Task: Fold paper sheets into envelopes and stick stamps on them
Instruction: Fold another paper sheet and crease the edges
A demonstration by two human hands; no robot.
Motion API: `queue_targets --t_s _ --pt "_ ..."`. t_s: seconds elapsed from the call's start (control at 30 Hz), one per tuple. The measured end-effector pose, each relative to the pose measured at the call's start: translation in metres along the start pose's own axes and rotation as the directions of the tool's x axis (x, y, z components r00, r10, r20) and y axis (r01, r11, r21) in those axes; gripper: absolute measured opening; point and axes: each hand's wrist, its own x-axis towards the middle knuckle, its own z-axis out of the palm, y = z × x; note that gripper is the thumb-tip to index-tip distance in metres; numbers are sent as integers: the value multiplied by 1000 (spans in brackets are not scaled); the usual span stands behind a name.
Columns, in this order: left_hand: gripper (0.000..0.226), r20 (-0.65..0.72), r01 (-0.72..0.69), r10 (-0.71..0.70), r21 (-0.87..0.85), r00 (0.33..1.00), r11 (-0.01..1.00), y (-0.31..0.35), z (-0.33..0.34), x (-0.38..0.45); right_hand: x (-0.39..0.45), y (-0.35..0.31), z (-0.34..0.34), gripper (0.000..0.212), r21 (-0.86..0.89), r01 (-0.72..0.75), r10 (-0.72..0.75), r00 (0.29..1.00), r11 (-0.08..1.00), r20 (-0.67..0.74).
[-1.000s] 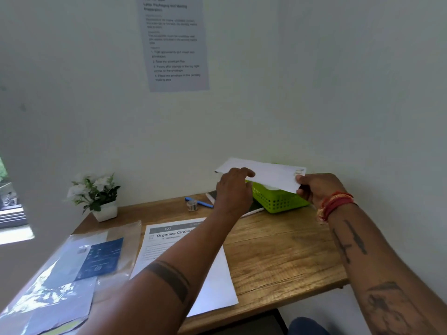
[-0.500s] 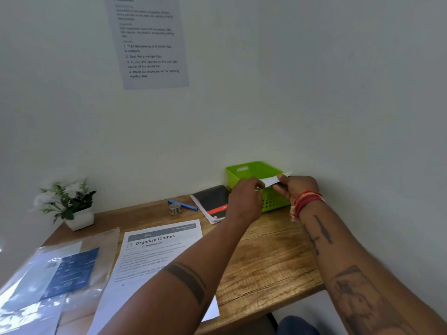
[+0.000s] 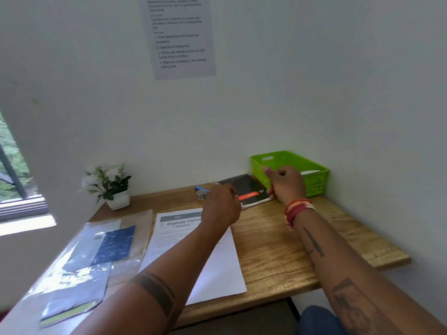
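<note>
A white envelope [image 3: 311,172] lies inside the green basket [image 3: 316,183] at the table's far right corner; only its edge shows over the rim. My right hand [image 3: 285,184] hovers just in front of the basket with its fingers curled and nothing in it. My left hand [image 3: 223,205] hangs over the top of a printed paper sheet [image 3: 217,269], blurred, relaxed and holding nothing. A small roll of stamps [image 3: 201,195] stands just left of my left hand.
A black booklet with a red stripe [image 3: 244,187] lies between my hands, a blue pen [image 3: 198,188] behind the stamp roll. A potted plant [image 3: 113,187] stands far left. Plastic sleeves with a blue card [image 3: 113,245] cover the wooden table [image 3: 290,250] at left.
Both hands carried the envelope to the basket and let go of it there. My left hand has pulled back towards the printed sheet; my right hand has drawn back slightly.
</note>
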Motion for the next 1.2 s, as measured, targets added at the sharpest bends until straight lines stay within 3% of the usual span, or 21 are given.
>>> queue_targets --t_s 0.1,0.2,0.27,0.4,0.5,0.63,0.73,0.9,1.07,1.2 --pt "31 5 190 -193 161 981 968 -26 -14 -11 -25 -11 42 38 -126 162 -123 955 979 268" --pt "67 61 375 -420 346 906 860 -49 -20 -26 -38 -10 73 29 -342 348 -168 873 873 458" --pt "84 128 400 -481 396 867 827 -62 -20 -35 -42 -4 86 24 -405 399 -131 826 823 548" --pt "95 244 265 -374 383 895 885 -74 -5 -42 -47 5 88 44 -521 490 -54 763 700 644" --pt "93 291 119 -221 330 931 936 -68 7 -43 -44 8 78 56 -602 534 -19 758 594 652" --pt "95 350 -49 -23 197 936 979 -63 8 -47 -41 1 62 48 -647 485 3 799 589 601" --pt "100 492 -115 73 56 868 992 -64 -3 -47 -38 -7 49 34 -693 419 70 827 586 558" --pt "86 642 -202 119 58 758 978 -60 -18 -37 -22 -9 20 27 -757 286 265 816 587 513" --pt "63 633 -128 36 101 773 987 -61 -16 -27 -16 -2 8 34 -742 207 324 802 638 503" --pt "56 606 -176 57 138 793 975 -60 -9 -26 -13 4 6 26 -698 150 330 799 700 502"
